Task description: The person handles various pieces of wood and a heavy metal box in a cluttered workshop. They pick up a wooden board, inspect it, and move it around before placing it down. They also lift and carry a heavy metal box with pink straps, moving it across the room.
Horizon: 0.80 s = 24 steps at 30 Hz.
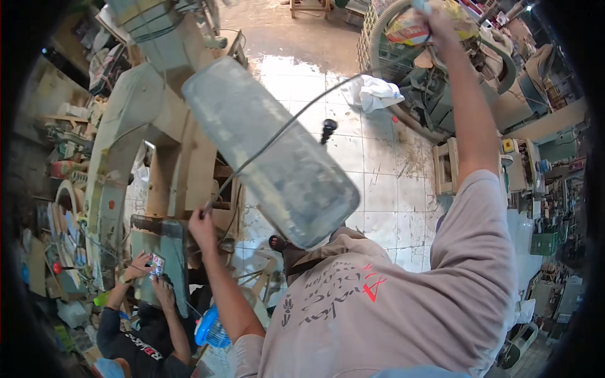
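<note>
Left hand (203, 225) pinched shut on a grey cable (283, 129) near its lower end; the cable crosses a dusty translucent panel (271, 151). Right hand (441, 25), raised far overhead, grasp unclear. Keep the cable taut, judged best, avoiding the dangling plug (328, 128).

Woodworking workshop, cluttered. Big band saw (135, 126) stands as the landmark; cut wooden rings and offcuts (63, 214) stacked left of it, sawdust-scuffed white tile floor (378, 183) to its right, further machines and a wooden crate (447, 167) beyond that, shelves of tools (548, 189) far right.
</note>
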{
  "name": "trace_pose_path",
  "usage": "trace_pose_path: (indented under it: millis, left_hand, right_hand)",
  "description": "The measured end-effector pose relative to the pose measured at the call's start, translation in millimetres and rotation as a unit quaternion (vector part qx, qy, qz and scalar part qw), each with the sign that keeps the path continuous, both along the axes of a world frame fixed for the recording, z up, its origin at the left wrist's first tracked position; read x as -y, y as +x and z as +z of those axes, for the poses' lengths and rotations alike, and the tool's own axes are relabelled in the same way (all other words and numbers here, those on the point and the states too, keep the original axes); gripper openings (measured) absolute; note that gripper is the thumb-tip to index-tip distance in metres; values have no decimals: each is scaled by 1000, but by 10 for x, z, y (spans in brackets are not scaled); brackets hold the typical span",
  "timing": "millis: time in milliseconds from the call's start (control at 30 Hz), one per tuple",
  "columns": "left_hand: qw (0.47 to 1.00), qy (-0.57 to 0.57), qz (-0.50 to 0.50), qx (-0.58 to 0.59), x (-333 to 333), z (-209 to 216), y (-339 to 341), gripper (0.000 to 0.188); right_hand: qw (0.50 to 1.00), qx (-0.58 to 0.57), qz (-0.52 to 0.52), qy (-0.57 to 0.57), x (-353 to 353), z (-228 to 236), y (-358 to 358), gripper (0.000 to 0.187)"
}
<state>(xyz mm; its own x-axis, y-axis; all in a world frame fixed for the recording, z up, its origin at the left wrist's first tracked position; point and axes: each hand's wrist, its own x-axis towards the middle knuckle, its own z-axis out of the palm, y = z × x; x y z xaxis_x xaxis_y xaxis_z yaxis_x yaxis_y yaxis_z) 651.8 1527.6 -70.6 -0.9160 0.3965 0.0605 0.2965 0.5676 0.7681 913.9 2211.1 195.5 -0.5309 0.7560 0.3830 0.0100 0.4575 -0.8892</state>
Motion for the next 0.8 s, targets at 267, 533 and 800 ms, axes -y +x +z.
trace_pose_path:
  millis: [267,533,800]
  left_hand:
    - [976,191,41,92,-1070,2043,76,19]
    - [967,121,-220,-48,-3071,2037,-39,34]
    - [919,-101,-346,-158,-2996,1202,332,37]
  right_hand:
    - [870,-245,-126,-408,-889,-1995,759,15]
    - [808,-130,-376,-435,-374,-4450,1516,35]
    - [622,76,-513,-587,2959,-5506,1562,43]
